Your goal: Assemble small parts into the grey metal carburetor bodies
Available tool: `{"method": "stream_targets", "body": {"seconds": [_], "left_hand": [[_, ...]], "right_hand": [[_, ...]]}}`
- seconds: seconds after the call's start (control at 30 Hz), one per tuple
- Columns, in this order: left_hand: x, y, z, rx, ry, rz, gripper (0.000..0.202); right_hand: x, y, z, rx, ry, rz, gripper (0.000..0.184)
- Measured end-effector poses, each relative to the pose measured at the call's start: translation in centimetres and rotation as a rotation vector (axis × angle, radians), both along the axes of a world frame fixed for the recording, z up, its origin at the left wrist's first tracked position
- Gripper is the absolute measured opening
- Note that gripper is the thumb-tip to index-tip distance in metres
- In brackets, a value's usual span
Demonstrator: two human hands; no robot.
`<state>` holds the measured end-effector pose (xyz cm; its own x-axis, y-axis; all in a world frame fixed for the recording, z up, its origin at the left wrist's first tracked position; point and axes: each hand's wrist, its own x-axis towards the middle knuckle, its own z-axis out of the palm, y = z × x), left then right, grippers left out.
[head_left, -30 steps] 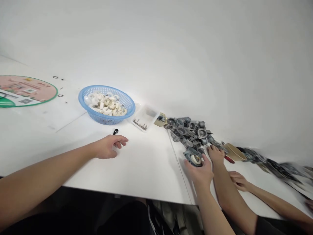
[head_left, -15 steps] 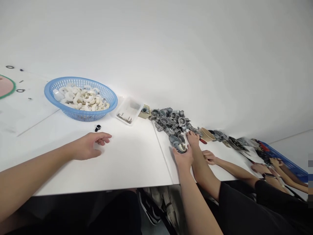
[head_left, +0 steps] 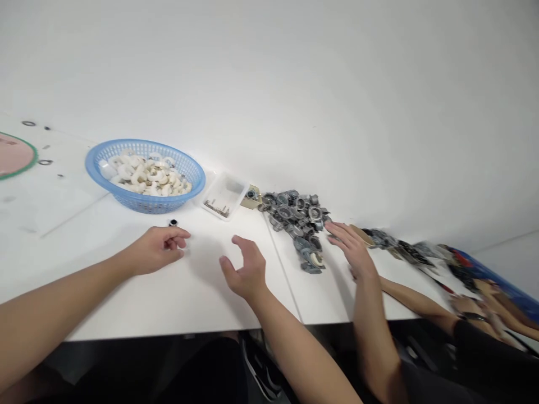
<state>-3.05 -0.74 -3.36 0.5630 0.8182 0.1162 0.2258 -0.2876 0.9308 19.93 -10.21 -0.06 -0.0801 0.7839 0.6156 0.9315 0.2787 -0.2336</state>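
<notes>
My left hand [head_left: 158,251] rests low over the white table [head_left: 126,308], fingers loosely curled and holding nothing. Just beyond its fingertips sits a small black ring-shaped fitting [head_left: 173,223]. My right hand [head_left: 246,269] hovers over the table with its fingers spread and nothing in them. It is about a hand's length left of a heap of grey cast-metal parts [head_left: 295,221]. A grey part with a white wheel [head_left: 315,259] lies at the heap's near end.
A blue plastic basket [head_left: 193,168] of white pieces stands beyond my left hand. Next to it is a clear tray [head_left: 223,196] holding small metal pins. A co-worker's hand [head_left: 349,247] reaches beside the heap. Further right, more hands and blurred parts crowd the table.
My right hand has come away from the heap and moved left across the table, and the wheeled part is out of it. The co-worker's hand has risen beside the heap.
</notes>
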Motion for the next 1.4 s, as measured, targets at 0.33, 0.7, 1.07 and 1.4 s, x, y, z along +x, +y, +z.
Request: {"method": "stream_targets", "body": {"seconds": [0.33, 0.7, 1.07, 1.4], "left_hand": [[0.9, 1.7, 1.1, 0.147, -0.045, 0.039, 0.029], [0.8, 2.0, 1.2, 0.175, 0.017, 0.110, 0.024], [0.0, 4.2, 1.1, 0.167, 0.381, 0.582, 0.011], [0.4, 4.4, 0.9, 0.154, 0.437, 0.558, 0.011]], "right_hand": [[-7.4, 7.9, -1.9, -0.427, 0.447, 0.266, 0.025], [-4.8, 8.5, -2.6, -0.423, 0.600, 0.191, 0.027], [-1.6, 9.4, -1.8, -0.438, 0.772, -0.022, 0.033], [-2.1, 8.9, -1.3, -0.458, 0.748, -0.034, 0.029]]}}
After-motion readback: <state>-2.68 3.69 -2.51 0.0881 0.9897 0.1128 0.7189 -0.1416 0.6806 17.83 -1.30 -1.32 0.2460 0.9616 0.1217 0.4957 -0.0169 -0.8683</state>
